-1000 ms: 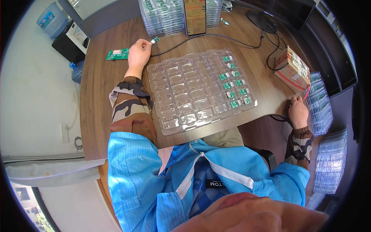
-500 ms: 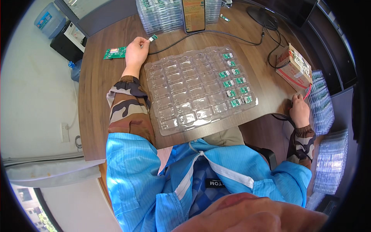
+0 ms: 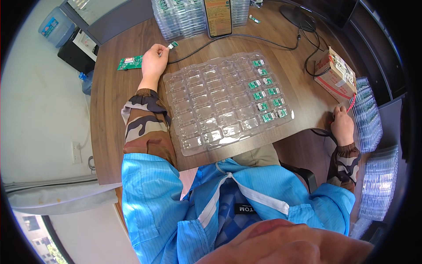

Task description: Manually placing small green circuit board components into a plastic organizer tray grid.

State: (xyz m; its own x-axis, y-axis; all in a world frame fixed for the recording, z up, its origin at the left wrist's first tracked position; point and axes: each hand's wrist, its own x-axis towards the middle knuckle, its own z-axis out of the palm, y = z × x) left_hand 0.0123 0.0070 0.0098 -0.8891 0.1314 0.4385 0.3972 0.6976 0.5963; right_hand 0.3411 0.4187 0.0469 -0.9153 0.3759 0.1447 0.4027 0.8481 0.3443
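Observation:
My left hand (image 3: 154, 61) is closed at the far left of the desk, its thumb and fingertips pinching a small green circuit board (image 3: 174, 44) with a silvery end. Beside that hand lies a larger green circuit board (image 3: 130, 63) with a red-lit display, its right end hidden behind the hand. At the desk's right edge my right hand (image 3: 342, 125) is curled shut by a red wire (image 3: 352, 102); what its fingers grip is mostly hidden. Between my hands lies a clear plastic tray (image 3: 215, 105), with several small green boards (image 3: 262, 106) in its right-hand pockets.
Stacked clear trays (image 3: 178, 20) and an upright phone (image 3: 218, 17) stand at the back. A black cable (image 3: 246, 36) crosses the desk towards a monitor stand (image 3: 296, 18). A cardboard box (image 3: 336, 75) sits at the right, with more stacked trays (image 3: 367, 119) beyond it.
The view has shifted very slightly. Both hands stay in nearly the same places, and the left still pinches the small circuit board.

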